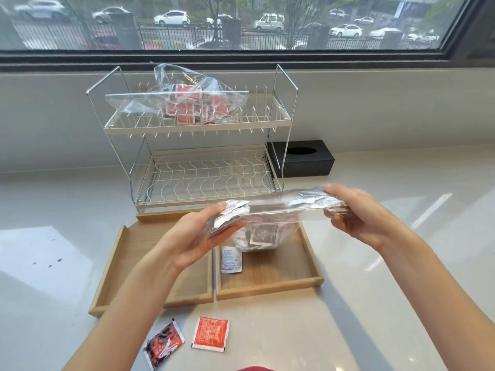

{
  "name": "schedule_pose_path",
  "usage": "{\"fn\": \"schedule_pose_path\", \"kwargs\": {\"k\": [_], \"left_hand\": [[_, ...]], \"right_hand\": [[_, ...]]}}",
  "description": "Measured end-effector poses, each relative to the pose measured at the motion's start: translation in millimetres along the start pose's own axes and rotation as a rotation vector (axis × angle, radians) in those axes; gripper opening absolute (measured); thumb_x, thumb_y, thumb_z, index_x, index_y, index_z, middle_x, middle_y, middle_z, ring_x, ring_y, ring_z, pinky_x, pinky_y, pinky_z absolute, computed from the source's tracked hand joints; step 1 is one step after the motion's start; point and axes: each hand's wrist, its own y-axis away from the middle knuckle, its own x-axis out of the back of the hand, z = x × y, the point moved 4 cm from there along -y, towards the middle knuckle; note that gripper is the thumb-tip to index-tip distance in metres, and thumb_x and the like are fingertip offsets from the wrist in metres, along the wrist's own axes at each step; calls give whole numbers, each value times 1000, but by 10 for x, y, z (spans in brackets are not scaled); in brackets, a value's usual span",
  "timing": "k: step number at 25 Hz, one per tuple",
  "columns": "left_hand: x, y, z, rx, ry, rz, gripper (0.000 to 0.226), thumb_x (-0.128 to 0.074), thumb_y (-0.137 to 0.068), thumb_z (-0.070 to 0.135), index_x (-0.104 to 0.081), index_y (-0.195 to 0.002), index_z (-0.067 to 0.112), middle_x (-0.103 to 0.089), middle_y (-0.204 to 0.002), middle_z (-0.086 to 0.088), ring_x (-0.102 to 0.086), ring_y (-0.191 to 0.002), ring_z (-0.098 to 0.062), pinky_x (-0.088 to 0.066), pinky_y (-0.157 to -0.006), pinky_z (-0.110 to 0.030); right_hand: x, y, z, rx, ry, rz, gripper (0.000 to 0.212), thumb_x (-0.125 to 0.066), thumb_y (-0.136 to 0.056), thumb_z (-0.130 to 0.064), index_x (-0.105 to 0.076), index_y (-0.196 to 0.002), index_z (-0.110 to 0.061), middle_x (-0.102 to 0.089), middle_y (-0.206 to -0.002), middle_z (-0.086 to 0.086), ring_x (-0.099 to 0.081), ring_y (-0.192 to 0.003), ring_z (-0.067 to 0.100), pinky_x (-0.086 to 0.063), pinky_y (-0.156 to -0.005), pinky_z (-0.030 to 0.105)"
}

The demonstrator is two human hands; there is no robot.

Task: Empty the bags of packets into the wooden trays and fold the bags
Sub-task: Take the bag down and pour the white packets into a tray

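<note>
I hold a clear plastic bag (278, 210) of silver packets level above the right wooden tray (308, 282). My left hand (203, 236) grips its left end and my right hand (356, 210) grips its right end. Packets sag out of the bag's underside (261, 236) toward the tray. One white packet (231, 259) lies in the right tray. The left wooden tray (117, 263) sits beside it, partly hidden by my left arm. A second clear bag (187, 103) holding red packets rests on the top shelf of the wire rack (198, 124).
Two loose packets lie on the white counter near me, a red-and-black one (164, 342) and an orange one (211, 334). A black tissue box (302, 158) stands right of the rack. A window runs along the back wall.
</note>
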Motion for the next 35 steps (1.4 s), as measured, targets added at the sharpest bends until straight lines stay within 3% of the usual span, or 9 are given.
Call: {"fn": "schedule_pose_path", "kwargs": {"k": [5, 8, 15, 20, 23, 25, 29, 33, 35], "left_hand": [[132, -14, 37, 32, -200, 60, 30, -55, -87, 20, -58, -101, -7, -74, -85, -18, -72, -76, -25, -59, -56, -24], [169, 8, 72, 34, -233, 34, 24, -53, -87, 17, -58, -102, -1, -74, -92, -17, -72, -79, -24, -57, -54, -22], [241, 21, 365, -109, -395, 81, 17, -57, -83, 13, -60, -100, 15, -59, -96, -4, -66, -56, -9, -55, -50, -18], [178, 38, 554, -208, -265, -47, 25, -67, -71, 28, -70, -94, 20, -69, -103, -8, -71, -81, -16, -57, -63, -23], [143, 67, 563, -231, -295, -147, 65, -88, -43, 35, -66, -103, 23, -74, -97, -7, -69, -93, -18, -56, -68, -21], [153, 52, 538, -255, -332, -138, 73, -91, -38, 28, -62, -105, 23, -73, -99, -7, -69, -92, -16, -55, -69, -20], [221, 15, 579, -423, -467, 79, 12, -66, -74, 23, -70, -85, 26, -67, -71, 4, -63, -61, -2, -53, -60, -15], [299, -30, 649, -563, -663, 285, 18, -54, -88, 22, -71, -84, 24, -53, -44, 12, -46, -42, 2, -44, -46, -11], [286, -13, 684, -632, -766, 322, 19, -53, -89, 25, -70, -84, 29, -46, -39, 11, -40, -39, 0, -37, -43, -10]], "right_hand": [[-13, 17, -18, -92, 194, -184, 18, -55, -88, -22, -63, -84, -7, -67, -59, 1, -62, -48, 6, -50, -43, 15], [28, -15, -53, -61, 104, -224, 24, -59, -82, -20, -57, -104, -13, -67, -84, 3, -68, -63, 11, -54, -52, 18], [64, 1, -289, 96, 238, -448, 47, -68, -66, -15, -61, -113, -18, -74, -89, 7, -70, -82, 17, -55, -71, 19], [78, -5, -430, 245, 246, -421, 54, -69, -64, -9, -59, -116, -22, -75, -94, 8, -70, -91, 16, -54, -77, 18], [60, -57, -416, 342, 340, -278, 32, -62, -81, -10, -62, -112, -19, -73, -78, 0, -68, -70, 9, -56, -69, 18], [68, -121, -398, 375, 443, -153, 20, -55, -88, -19, -65, -105, -21, -60, -61, -8, -56, -54, 3, -54, -59, 17], [99, -201, -450, 476, 578, 15, 11, -59, -86, -27, -67, -80, -32, -49, -69, -7, -47, -57, -1, -46, -50, 9], [99, -228, -507, 585, 550, 106, 17, -64, -83, -21, -68, -85, -5, -48, -77, -10, -50, -58, -1, -44, -52, 7], [88, -207, -533, 620, 528, 65, 10, -64, -83, -17, -70, -90, -14, -60, -77, -13, -54, -58, -8, -44, -52, 7]]}}
